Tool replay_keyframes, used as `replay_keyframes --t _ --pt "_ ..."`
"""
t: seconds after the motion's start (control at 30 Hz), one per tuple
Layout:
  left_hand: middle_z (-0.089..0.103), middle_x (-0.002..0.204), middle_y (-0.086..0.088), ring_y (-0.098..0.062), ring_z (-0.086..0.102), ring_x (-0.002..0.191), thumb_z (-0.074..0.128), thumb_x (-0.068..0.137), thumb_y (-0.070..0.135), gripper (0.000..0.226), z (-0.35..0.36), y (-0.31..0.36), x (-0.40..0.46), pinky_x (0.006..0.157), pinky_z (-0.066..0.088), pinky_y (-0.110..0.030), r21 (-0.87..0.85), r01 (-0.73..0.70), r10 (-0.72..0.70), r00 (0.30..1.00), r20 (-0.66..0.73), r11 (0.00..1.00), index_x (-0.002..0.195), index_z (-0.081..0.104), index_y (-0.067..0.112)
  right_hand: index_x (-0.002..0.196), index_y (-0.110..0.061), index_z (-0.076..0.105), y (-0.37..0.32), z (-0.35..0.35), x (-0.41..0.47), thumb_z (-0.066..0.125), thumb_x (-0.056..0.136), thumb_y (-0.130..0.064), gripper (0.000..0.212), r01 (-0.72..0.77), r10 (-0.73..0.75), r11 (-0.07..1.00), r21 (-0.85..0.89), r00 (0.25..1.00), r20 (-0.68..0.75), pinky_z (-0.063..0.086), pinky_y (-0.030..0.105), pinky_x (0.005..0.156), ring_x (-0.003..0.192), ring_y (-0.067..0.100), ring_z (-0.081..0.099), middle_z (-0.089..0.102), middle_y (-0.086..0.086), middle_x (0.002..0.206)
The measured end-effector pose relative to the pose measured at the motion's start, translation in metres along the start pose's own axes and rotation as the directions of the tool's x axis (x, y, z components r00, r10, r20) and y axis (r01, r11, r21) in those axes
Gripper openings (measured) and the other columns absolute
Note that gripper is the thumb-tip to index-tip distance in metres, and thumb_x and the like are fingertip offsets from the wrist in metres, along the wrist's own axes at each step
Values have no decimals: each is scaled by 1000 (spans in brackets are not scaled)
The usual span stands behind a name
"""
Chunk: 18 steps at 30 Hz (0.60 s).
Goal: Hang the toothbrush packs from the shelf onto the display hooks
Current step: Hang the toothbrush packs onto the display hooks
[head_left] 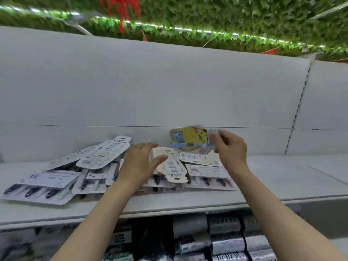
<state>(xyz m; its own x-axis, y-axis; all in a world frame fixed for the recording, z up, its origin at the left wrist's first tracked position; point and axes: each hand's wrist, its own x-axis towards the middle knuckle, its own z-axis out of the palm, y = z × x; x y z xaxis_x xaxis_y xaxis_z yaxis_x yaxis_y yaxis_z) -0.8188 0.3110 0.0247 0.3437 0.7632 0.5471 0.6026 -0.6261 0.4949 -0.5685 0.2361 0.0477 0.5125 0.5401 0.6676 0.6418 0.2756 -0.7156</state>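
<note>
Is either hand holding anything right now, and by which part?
The right hand pinches the yellow pack by its right edge. The left hand lies over a white pack; grip unclear.
</note>
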Motion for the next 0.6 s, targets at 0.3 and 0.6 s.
replay_keyframes --t 0.3,0.6 --pt "61 124 6 -9 63 105 67 83 53 67 37 92 -3 84 49 -21 -507 168 -232 971 -65 845 138 40 26 89 -12 61 -2 -29 -11 55 102 -17 15 -586 430 415 696 800 417 55 21 50 60 10 64 72 4 81" --pt "68 113 3 -19 68 105 78 74 53 63 34 97 2 94 54 -44 -820 103 -468 857 -214 563 125 50 28 104 -17 68 22 -21 -23 62 98 -23 10 -577 394 549 604 817 422 48 20 50 62 7 61 73 -4 79"
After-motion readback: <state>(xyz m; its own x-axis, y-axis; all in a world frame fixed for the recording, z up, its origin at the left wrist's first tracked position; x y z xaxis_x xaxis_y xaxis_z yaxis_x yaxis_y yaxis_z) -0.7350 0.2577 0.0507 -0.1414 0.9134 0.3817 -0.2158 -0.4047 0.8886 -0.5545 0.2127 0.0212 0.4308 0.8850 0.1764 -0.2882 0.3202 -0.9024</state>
